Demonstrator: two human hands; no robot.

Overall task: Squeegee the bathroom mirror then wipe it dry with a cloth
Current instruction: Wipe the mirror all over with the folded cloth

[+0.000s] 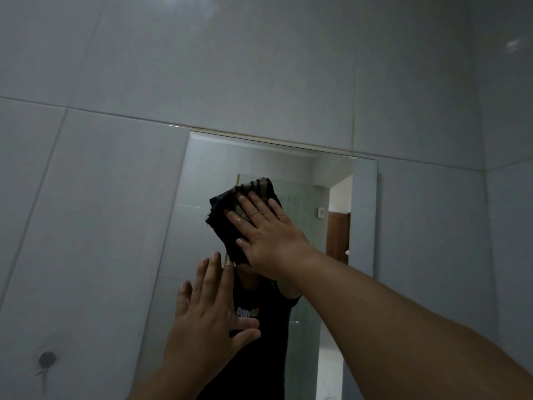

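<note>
1. My right hand (269,241) is spread flat, fingers (251,204) splayed wide and pressing the cloth (227,220) against the glass, nothing pinched or gripped, just palm pressure pinning it there.
2. The cloth is dark and bunched, with a striped tan patch poking out above my fingertips; its lower edge hangs down past my thumb, toward the fingertips of my other hand.
3. My left hand (207,316) is open too, fingers straight and pointing up, thumb out to the right, laid flat on the mirror and holding nothing.
4. That left hand sits below and to the left of the right one, near the mirror's left edge, apart from the cloth.
5. My right forearm (403,321) runs in from the lower right corner, bare, crossing over the mirror's lower right part.
6. The mirror (202,174) is frameless, set into the wall; the cloth sits in its upper middle, below the top edge.
7. In the glass I can see a dark shirt with a small logo, a glass panel and a lit doorway behind.
8. Around the mirror, big pale grey wall tiles (115,183) with thin grout lines.
9. Low on the left tile there is a dark round mark (46,360) with a streak below it.
</note>
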